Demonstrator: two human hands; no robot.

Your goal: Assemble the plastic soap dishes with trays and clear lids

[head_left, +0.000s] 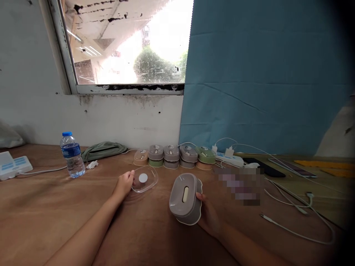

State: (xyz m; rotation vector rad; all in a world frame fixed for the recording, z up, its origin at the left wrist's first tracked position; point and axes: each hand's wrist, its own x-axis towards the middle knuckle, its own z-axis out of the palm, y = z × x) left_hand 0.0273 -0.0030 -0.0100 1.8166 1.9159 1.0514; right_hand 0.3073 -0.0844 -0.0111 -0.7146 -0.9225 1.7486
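Note:
My left hand (126, 181) is closed on the near left edge of a clear plastic lid (150, 180), an oval one with a round white sticker on it. The lid is tilted just over the brown table. In my right hand (208, 214) is a grey-taupe oval plastic box (180, 201), tipped so that its top faces me. A cream oblong piece sits in the middle of that top, and a wavy pale rim runs along the box's base. My right thumb presses on the box's side; the other fingers are mostly hidden behind it.
Small oval boxes (171, 152) in grey, green and orange stand in a row by the wall, mostly stacked in twos. A water bottle (72, 157), a crumpled tissue (92, 164) and a green pouch (104, 150) lie left. White cables (294, 207) and a power strip (229, 159) are right.

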